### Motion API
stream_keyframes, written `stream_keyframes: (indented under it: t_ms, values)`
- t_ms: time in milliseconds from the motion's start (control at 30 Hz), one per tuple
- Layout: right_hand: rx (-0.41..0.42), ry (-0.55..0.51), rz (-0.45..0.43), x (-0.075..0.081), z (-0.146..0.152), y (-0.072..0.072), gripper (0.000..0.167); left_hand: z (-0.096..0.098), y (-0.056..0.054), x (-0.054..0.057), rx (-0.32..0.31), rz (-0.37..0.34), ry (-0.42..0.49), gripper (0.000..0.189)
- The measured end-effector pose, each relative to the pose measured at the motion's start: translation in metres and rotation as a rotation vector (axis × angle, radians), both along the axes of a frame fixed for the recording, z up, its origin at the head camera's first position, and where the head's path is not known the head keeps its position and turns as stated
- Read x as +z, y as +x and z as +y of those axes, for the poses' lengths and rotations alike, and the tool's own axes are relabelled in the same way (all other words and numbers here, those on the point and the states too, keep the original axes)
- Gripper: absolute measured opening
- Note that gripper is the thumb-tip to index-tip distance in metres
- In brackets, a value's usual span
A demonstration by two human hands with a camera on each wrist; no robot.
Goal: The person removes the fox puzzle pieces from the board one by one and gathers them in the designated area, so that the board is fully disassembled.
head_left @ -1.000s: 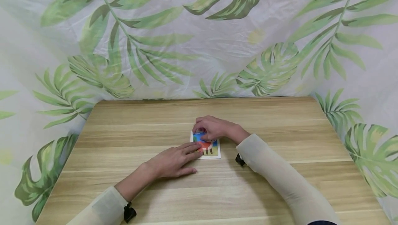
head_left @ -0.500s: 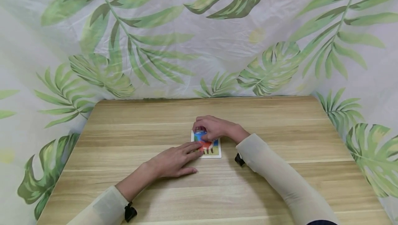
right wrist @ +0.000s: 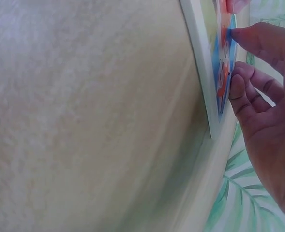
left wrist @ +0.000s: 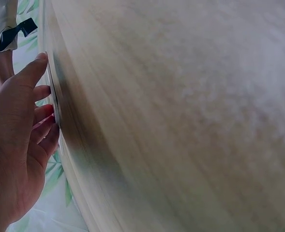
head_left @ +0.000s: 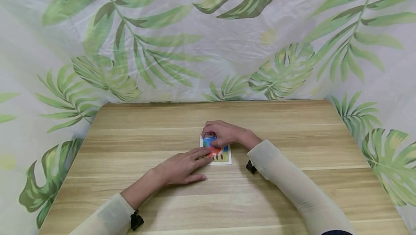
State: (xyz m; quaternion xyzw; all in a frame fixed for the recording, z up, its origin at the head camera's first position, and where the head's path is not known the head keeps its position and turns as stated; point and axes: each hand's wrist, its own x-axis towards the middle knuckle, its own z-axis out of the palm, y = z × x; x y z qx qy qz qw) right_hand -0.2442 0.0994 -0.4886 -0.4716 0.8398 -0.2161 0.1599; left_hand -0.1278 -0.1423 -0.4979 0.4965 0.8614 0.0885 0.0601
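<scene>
A small square picture board (head_left: 224,158) with a white border lies flat on the table. It shows an orange, legged animal against blue and yellow. Its thick white border stands out in the right wrist view, where the board (right wrist: 201,67) is seen nearly edge-on. My left hand (head_left: 182,169) reaches in from the left with extended fingers, and its fingertips rest on the picture's left part. Over the upper part arches my right hand (head_left: 224,134); its fingers bend at the top edge and its thumb touches the picture. Whether those fingertips pinch a piece is hidden.
The wooden table (head_left: 276,199) extends around the board on all sides. Behind it hangs a white cloth (head_left: 234,54) printed with green leaves. Pale sleeves (head_left: 292,184) cover both forearms, each with a black strap near the wrist.
Both hands and the board keep nearly the same places. Only a slight shift of the whole view shows.
</scene>
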Motion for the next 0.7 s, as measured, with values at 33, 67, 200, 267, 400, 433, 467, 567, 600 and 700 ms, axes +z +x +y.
stream_keyframes:
  t_ms: [33,67,200,267,400,433,467,567,600,700]
  values:
    - [0.0,0.0,0.002,-0.0002,-0.0002,-0.0001,0.028,0.0001,0.0001,0.0001,0.0,-0.001,-0.001,0.065]
    - [0.0,0.0,0.004,-0.0003,-0.0006,-0.0002,0.028,0.0002,0.0003,0.0003,0.002,-0.002,-0.002,0.066]
    - [-0.002,0.013,0.01,0.0,-0.0026,-0.0012,0.026,0.0007,0.0011,0.0011,0.003,0.003,-0.002,0.066]
    - [-0.004,0.027,0.004,0.0003,-0.0035,-0.0016,0.026,0.0006,0.0014,0.0011,0.004,0.005,-0.001,0.065]
    - [-0.002,0.044,-0.013,0.0011,-0.0047,-0.003,0.026,0.0005,0.0021,0.0013,0.002,0.009,0.009,0.064]
    - [-0.001,0.046,-0.018,0.0011,-0.0048,-0.0033,0.026,0.0007,0.002,0.0012,0.002,0.007,0.012,0.064]
    - [0.001,0.044,-0.024,0.0012,-0.0049,-0.0036,0.026,0.0007,0.002,0.0011,-0.001,0.009,0.018,0.064]
    - [0.007,0.037,-0.035,0.0011,-0.005,-0.0042,0.025,0.0009,0.0016,0.001,-0.003,0.006,0.024,0.064]
    - [0.008,0.032,-0.04,0.0012,-0.0049,-0.0042,0.025,0.0009,0.0014,0.0008,-0.002,0.003,0.021,0.064]
    - [0.014,0.019,-0.048,0.0011,-0.0047,-0.0048,0.024,0.0007,0.001,0.0007,0.002,-0.002,0.012,0.064]
